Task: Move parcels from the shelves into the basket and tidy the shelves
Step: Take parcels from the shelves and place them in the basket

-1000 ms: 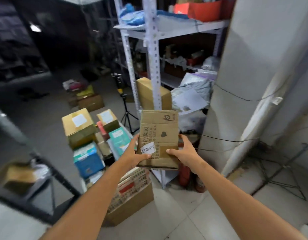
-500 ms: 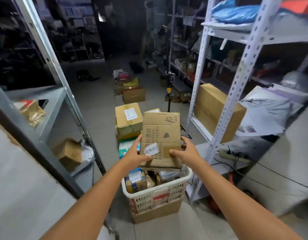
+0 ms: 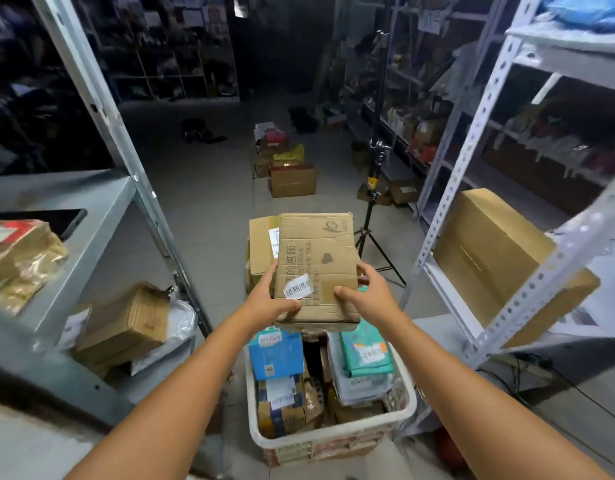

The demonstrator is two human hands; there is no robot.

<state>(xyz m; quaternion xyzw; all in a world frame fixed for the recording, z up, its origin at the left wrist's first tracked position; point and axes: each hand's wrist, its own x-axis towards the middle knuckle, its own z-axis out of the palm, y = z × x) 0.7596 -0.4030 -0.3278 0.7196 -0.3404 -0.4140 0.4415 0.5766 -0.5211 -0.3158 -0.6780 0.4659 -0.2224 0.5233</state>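
Cardboard parcel [image 3: 316,268] gripped at both side edges: left hand [image 3: 268,303] and right hand [image 3: 372,294] curled round it, thumbs on top. Long axis running away from wrists. White basket [image 3: 333,441] just below hands, slightly nearer body; straight lowering likely next.

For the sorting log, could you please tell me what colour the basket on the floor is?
The basket is white, shown best in the head view.

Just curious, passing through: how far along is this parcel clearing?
Partway. The basket already holds parcels, such as a blue box. The left hand and right hand hold a cardboard box over it. A brown box and a large box still sit on shelves.
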